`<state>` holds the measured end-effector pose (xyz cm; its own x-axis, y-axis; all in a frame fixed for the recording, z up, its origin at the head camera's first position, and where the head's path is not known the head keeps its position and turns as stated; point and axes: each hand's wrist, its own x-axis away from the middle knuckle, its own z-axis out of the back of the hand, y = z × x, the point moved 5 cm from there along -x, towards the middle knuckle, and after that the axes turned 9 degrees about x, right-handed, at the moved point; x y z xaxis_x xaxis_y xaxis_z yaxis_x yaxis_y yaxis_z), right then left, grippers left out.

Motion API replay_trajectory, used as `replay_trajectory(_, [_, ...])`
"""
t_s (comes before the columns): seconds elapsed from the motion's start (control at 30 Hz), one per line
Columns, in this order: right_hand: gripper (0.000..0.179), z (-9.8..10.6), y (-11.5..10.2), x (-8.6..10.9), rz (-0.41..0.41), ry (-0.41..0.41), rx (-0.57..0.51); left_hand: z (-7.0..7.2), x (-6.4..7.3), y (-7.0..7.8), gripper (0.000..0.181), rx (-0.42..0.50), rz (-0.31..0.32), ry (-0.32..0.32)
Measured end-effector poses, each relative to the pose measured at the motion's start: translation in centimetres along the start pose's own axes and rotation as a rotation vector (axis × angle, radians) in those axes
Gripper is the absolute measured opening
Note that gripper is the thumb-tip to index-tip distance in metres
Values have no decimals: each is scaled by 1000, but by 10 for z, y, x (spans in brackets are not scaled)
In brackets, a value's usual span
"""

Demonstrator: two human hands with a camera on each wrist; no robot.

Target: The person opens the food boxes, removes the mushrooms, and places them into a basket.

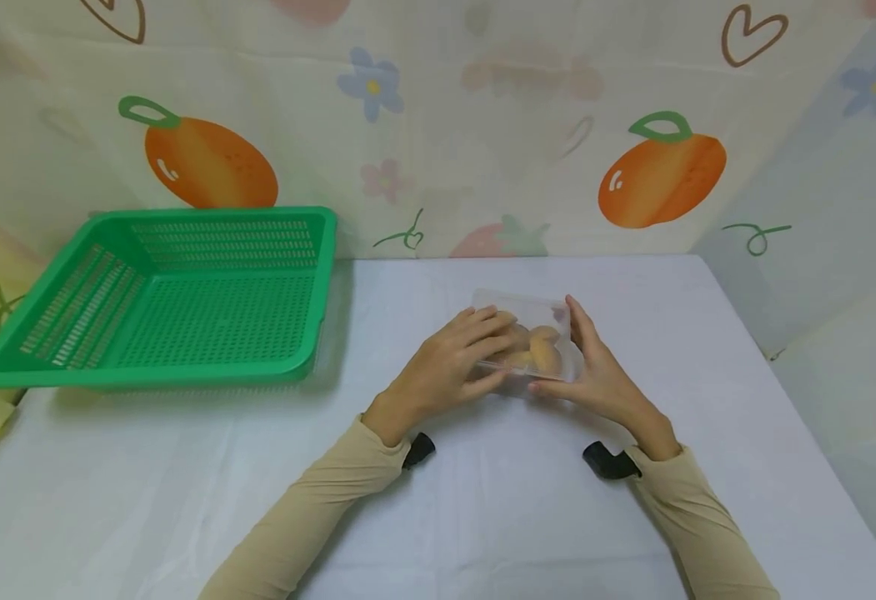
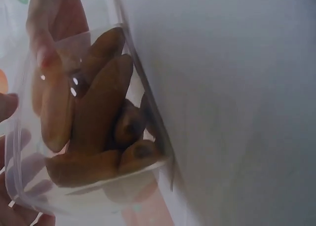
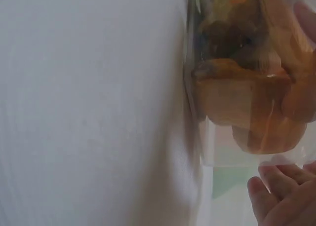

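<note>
A clear plastic box [image 1: 531, 310] stands on the white table, with several brown oblong pieces [image 1: 546, 354] inside. Some have dark round tips in the left wrist view; I cannot tell their kind. My left hand [image 1: 445, 358] lies over the box's left part, fingers across the top and thumb at the near edge. My right hand [image 1: 610, 379] grips the right side, thumb along the near side and a finger reaching to the far corner. In the left wrist view the box [image 2: 98, 186] shows a rim along its top. In the right wrist view, fingers [image 3: 276, 181] touch the box's end.
A green slotted plastic basket [image 1: 313, 308] stands at the left rear of the white-covered table [image 1: 468, 517]. Behind it hangs a cloth [image 1: 438, 108] printed with fruit and flowers. Dark wrist-worn pieces [image 1: 608, 462] stick out below both cuffs.
</note>
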<state>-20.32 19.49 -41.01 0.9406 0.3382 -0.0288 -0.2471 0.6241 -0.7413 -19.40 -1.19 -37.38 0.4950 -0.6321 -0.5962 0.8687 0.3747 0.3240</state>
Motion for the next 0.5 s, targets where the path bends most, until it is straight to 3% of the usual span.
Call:
replay_trajectory(0.27, [125, -3, 0, -3, -10, 1, -13, -4, 1, 4, 38, -31, -36, -15])
replay_trajectory(0.5, [124, -1, 1, -3, -8, 2, -16, -5, 0, 5, 38, -50, -23, -27])
